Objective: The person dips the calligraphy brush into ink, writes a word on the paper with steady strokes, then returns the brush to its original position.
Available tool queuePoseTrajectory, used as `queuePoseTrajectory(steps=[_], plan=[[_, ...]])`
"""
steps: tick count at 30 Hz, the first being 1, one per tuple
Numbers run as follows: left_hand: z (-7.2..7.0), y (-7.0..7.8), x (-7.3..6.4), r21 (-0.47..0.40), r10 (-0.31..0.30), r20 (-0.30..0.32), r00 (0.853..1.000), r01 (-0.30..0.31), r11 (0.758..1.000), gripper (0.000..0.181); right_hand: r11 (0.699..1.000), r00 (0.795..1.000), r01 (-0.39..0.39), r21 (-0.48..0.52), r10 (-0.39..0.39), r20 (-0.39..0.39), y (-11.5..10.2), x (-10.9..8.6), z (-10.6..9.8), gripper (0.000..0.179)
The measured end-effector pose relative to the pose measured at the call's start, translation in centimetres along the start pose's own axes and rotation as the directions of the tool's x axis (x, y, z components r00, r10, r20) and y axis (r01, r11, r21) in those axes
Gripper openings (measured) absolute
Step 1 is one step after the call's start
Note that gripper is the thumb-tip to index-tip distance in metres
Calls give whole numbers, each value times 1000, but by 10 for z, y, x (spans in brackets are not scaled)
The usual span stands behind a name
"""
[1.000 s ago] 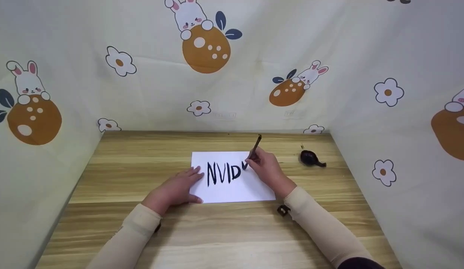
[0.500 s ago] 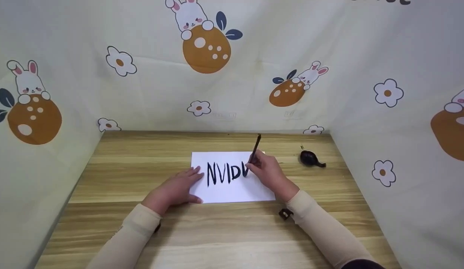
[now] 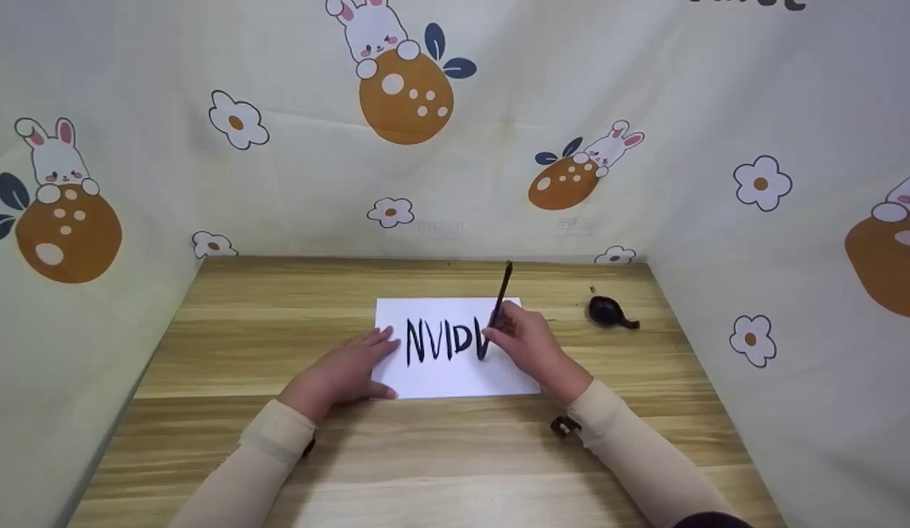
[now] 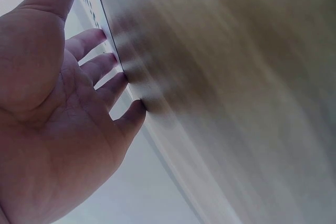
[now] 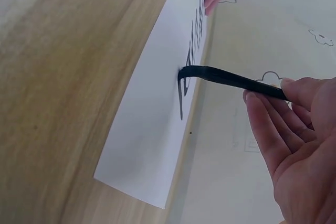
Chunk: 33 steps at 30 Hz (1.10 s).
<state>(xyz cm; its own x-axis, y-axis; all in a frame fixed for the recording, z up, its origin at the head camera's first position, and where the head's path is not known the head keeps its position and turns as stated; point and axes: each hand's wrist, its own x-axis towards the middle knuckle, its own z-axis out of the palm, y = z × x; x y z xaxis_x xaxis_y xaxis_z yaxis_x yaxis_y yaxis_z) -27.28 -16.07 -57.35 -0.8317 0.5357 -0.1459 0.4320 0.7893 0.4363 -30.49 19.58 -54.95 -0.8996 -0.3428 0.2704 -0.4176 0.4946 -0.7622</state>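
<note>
A white sheet of paper (image 3: 433, 381) lies on the wooden table, bearing black brushed letters (image 3: 447, 341) that read "NVID" and a further stroke on the right. My left hand (image 3: 348, 369) rests over the paper's left edge, fingers spread and fairly straight. In my right hand (image 3: 534, 343), thumb and fingers pinch a dark writing brush (image 3: 501, 293), its handle tilted up. From the right wrist view, the tip of the brush (image 5: 223, 76) bends against the paper (image 5: 142, 129) at the lower end of the last stroke. The left wrist view shows the left hand's (image 4: 68, 93) palm and fingertips along the edge.
A small black rounded thing with a short curved handle (image 3: 608, 311) sits on the table (image 3: 455, 455), right of the paper; its kind is unclear. Patterned cloth (image 3: 301, 183) with rabbits and flowers surrounds the table at the back and sides.
The right hand has moved slightly down towards the person with the brush, lengthening the black stroke after the "D". The left hand and the paper have stayed put.
</note>
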Motion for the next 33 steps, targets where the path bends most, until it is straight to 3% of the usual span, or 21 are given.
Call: queuePoseTrajectory(steps=[14,26,33], plan=[[-1,1,0,-5,-3,-2,1000,3,1000,97,993,997,20,114,-11,-75,-10,1,-17,12],[0,0,2,13,-21,9,1000,21,1000,99,999,980,-15,35,22,-195,9,10,-20,11],[1,-1,2,26,-23,15,1000,23,999,100,999,977,-33,-30,26,-213,16,14,-15,8]])
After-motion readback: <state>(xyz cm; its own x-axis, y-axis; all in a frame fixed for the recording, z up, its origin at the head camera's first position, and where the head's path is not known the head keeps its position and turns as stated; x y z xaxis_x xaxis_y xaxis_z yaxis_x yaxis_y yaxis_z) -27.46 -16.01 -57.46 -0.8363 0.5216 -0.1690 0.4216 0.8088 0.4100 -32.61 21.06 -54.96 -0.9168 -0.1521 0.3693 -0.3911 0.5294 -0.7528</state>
